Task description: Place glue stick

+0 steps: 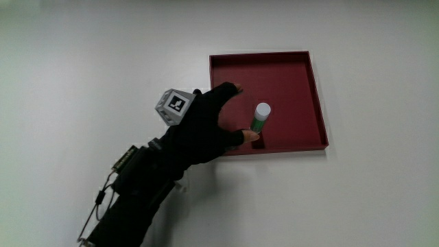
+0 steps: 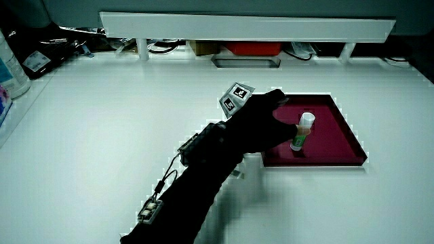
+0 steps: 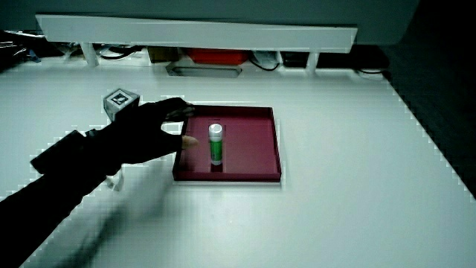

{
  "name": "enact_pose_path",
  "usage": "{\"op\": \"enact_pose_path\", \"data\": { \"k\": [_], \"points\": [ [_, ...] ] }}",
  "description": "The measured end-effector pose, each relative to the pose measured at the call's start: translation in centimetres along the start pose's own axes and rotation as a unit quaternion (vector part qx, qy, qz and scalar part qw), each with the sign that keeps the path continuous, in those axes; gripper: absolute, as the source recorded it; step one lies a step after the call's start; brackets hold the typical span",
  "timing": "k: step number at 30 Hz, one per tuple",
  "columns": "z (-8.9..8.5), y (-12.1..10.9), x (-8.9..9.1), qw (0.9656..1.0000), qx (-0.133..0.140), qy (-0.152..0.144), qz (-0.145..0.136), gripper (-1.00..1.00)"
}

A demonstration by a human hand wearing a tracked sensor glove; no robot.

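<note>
A green glue stick (image 1: 260, 117) with a white cap stands upright on the floor of a dark red square tray (image 1: 281, 72), close to the tray wall nearest the person. The gloved hand (image 1: 233, 113) reaches over the tray's side wall beside the stick, fingers spread and holding nothing. Its thumb tip lies by the stick's base, and in a side view a small gap shows between the thumb and the glue stick (image 3: 215, 145). Both side views show the hand (image 2: 285, 114) (image 3: 186, 126), the stick (image 2: 303, 130) and the tray (image 2: 336, 132) (image 3: 256, 138).
A white low partition (image 2: 244, 26) runs along the table's edge farthest from the person, with cables and a red item (image 2: 252, 49) under it. A pale bottle (image 2: 13, 64) and dark clutter sit at the table's corner. A wired device is strapped to the forearm (image 1: 134, 168).
</note>
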Motion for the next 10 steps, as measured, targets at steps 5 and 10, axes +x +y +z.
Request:
{"op": "enact_pose_path", "data": {
  "k": [5, 10],
  "points": [
    [2.0, -1.9, 2.0, 0.9994, -0.022, -0.015, -0.024, -1.0],
    [4.2, -4.5, 4.2, 0.9993, -0.034, -0.009, 0.012, -1.0]
  ]
}}
